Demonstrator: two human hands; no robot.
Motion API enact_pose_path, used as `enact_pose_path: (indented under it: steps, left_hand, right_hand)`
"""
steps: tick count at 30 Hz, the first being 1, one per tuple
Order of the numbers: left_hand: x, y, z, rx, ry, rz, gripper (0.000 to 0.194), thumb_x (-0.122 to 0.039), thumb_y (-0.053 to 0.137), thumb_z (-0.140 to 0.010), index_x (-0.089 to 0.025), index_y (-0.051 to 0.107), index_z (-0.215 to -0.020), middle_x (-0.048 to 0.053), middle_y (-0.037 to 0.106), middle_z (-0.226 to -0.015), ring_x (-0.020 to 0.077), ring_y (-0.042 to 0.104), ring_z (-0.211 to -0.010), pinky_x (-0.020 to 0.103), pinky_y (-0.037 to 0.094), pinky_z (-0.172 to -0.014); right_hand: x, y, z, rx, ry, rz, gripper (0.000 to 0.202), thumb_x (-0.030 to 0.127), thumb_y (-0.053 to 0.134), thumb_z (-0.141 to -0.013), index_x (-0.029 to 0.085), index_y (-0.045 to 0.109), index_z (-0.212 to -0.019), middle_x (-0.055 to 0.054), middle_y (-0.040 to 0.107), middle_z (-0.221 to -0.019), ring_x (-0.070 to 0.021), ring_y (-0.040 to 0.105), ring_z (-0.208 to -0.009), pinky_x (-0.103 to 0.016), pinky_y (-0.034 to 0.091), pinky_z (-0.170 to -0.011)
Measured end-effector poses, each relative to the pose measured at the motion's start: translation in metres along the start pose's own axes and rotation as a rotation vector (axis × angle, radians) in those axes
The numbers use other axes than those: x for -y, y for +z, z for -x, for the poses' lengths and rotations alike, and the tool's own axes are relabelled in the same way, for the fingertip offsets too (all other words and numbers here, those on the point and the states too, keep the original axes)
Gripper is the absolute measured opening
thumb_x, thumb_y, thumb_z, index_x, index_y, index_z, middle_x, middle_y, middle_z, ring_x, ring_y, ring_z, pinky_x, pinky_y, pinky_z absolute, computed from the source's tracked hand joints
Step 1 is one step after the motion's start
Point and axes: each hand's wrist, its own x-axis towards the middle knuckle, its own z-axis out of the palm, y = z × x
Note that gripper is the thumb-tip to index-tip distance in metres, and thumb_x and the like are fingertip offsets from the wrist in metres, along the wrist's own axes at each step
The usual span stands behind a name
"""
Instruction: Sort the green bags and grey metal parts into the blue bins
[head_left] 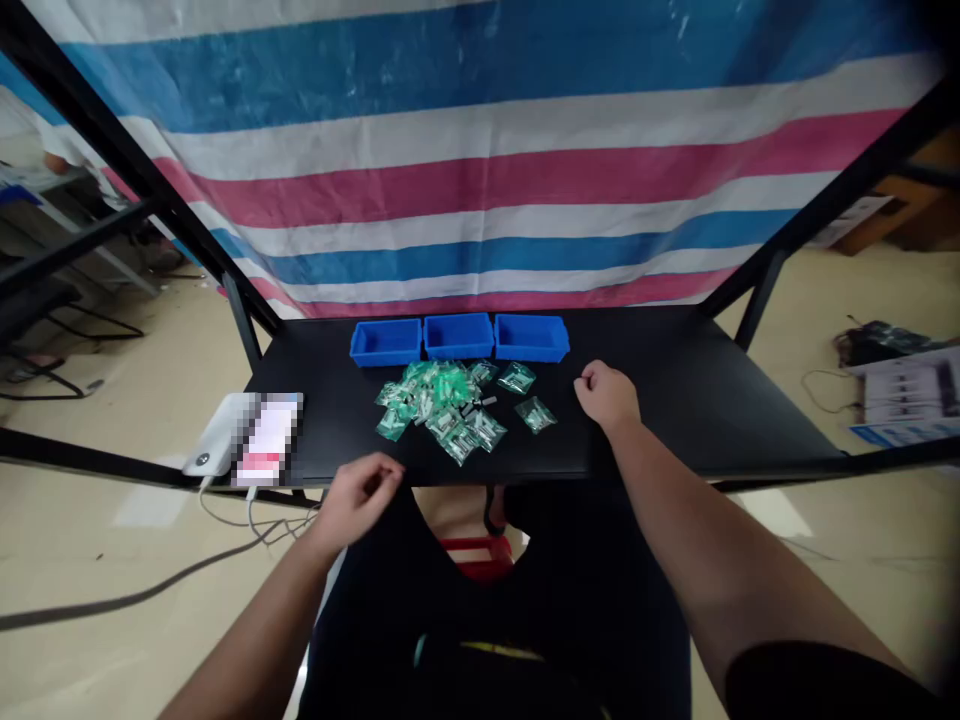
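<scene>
Black table [712, 400] before a striped sheet [480, 180], a hand at either side.
Both left hand [364, 500] and right hand [609, 393] curl loosely, flanking green packets [435, 395] heaped below blue bins [458, 337].

three blue bins [458, 350], two hands [609, 396]

Black table [697, 400]; packets [442, 400]; bins [459, 336]; devices [225, 430]

White device [225, 435] near table's [697, 400] left edge, pixelated phone-like item [271, 432] just beside it. Pale cables [255, 515] hang off near-left corner. Striped sheet [487, 180] behind far edge. Red item [480, 557] below near edge. Dark bundle [892, 342] on floor [802, 330], beyond right edge.
</scene>
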Motion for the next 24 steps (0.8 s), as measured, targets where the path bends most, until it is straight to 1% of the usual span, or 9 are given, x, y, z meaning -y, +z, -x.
enact_pose_path:
  steps: [1, 3, 5, 6, 8, 10, 13, 19, 24]
  left_hand:
    - [0.007, -0.004, -0.009, -0.106, 0.004, -0.069, 0.025, -0.041, 0.058, -0.095, -0.019, 0.070, -0.093, 0.002, 0.067, -0.076, 0.0142, 0.059, -0.066, 0.025, 0.044, -0.063]
    - [0.020, -0.006, -0.024, -0.259, -0.004, -0.170, 0.024, -0.040, 0.058, -0.095, -0.019, 0.070, -0.092, 0.003, 0.068, -0.080, 0.0156, 0.060, -0.071, 0.027, 0.046, -0.068]
    - [0.029, -0.003, -0.034, -0.373, -0.013, -0.214, 0.023, -0.039, 0.057, -0.095, -0.019, 0.070, -0.092, 0.003, 0.066, -0.079, 0.0163, 0.059, -0.071, 0.028, 0.046, -0.070]
    - [0.032, -0.001, -0.037, -0.406, -0.004, -0.236, 0.023, -0.038, 0.057, -0.095, -0.019, 0.069, -0.091, 0.003, 0.065, -0.077, 0.0167, 0.059, -0.071, 0.029, 0.046, -0.070]
    - [0.033, 0.004, -0.039, -0.415, 0.037, -0.299, 0.021, -0.035, 0.056, -0.095, -0.020, 0.068, -0.089, 0.002, 0.061, -0.074, 0.0175, 0.057, -0.071, 0.030, 0.045, -0.071]
    - [0.032, 0.006, -0.039, -0.374, 0.080, -0.378, 0.019, -0.033, 0.056, -0.095, -0.021, 0.067, -0.088, 0.002, 0.059, -0.071, 0.0186, 0.056, -0.072, 0.030, 0.044, -0.071]
    - [0.031, 0.007, -0.040, -0.357, 0.093, -0.447, 0.017, -0.031, 0.056, -0.095, -0.021, 0.065, -0.086, 0.002, 0.056, -0.069, 0.0192, 0.055, -0.072, 0.031, 0.043, -0.070]
    - [0.034, 0.006, -0.041, -0.402, 0.159, -0.434, 0.013, -0.025, 0.059, -0.092, -0.020, 0.064, -0.081, 0.000, 0.055, -0.068, 0.0173, 0.053, -0.068, 0.030, 0.042, -0.067]
    - [0.032, 0.007, -0.038, -0.426, 0.208, -0.416, 0.011, -0.021, 0.061, -0.090, -0.019, 0.062, -0.079, 0.000, 0.054, -0.067, 0.0162, 0.052, -0.067, 0.029, 0.042, -0.067]
  right_hand:
    - [0.000, 0.000, 0.000, 0.003, -0.003, 0.007, 0.009, 0.026, 0.054, -0.083, 0.021, 0.061, -0.087, -0.005, 0.063, -0.071, -0.0227, 0.056, -0.073, -0.031, 0.032, -0.065]
    - [0.000, -0.001, -0.001, 0.006, -0.011, 0.020, 0.010, 0.026, 0.054, -0.084, 0.021, 0.062, -0.088, -0.005, 0.063, -0.071, -0.0228, 0.056, -0.073, -0.031, 0.032, -0.065]
    - [-0.001, -0.001, -0.001, 0.005, -0.021, 0.022, 0.011, 0.026, 0.054, -0.084, 0.021, 0.062, -0.089, -0.005, 0.062, -0.071, -0.0229, 0.056, -0.073, -0.031, 0.033, -0.065]
    - [-0.001, 0.000, -0.001, 0.004, -0.024, 0.021, 0.011, 0.026, 0.054, -0.084, 0.021, 0.062, -0.089, -0.005, 0.062, -0.071, -0.0229, 0.056, -0.073, -0.031, 0.033, -0.065]
    - [-0.002, 0.001, -0.001, 0.003, -0.025, 0.017, 0.011, 0.026, 0.054, -0.083, 0.021, 0.062, -0.089, -0.004, 0.062, -0.070, -0.0226, 0.056, -0.073, -0.031, 0.033, -0.065]
    - [-0.003, 0.002, -0.002, -0.002, -0.026, 0.020, 0.010, 0.026, 0.054, -0.083, 0.021, 0.061, -0.088, -0.004, 0.062, -0.070, -0.0222, 0.056, -0.072, -0.031, 0.033, -0.065]
    - [-0.006, 0.004, -0.002, -0.019, -0.050, 0.019, 0.010, 0.026, 0.053, -0.083, 0.022, 0.061, -0.088, -0.003, 0.061, -0.069, -0.0217, 0.055, -0.071, -0.031, 0.033, -0.066]
    - [-0.010, 0.006, -0.003, -0.035, -0.093, 0.010, 0.009, 0.026, 0.055, -0.082, 0.021, 0.060, -0.088, -0.003, 0.061, -0.069, -0.0211, 0.055, -0.069, -0.031, 0.033, -0.066]
    - [-0.010, 0.006, -0.004, -0.040, -0.115, 0.023, 0.009, 0.024, 0.054, -0.084, 0.021, 0.061, -0.088, -0.003, 0.062, -0.069, -0.0216, 0.056, -0.068, -0.032, 0.032, -0.067]
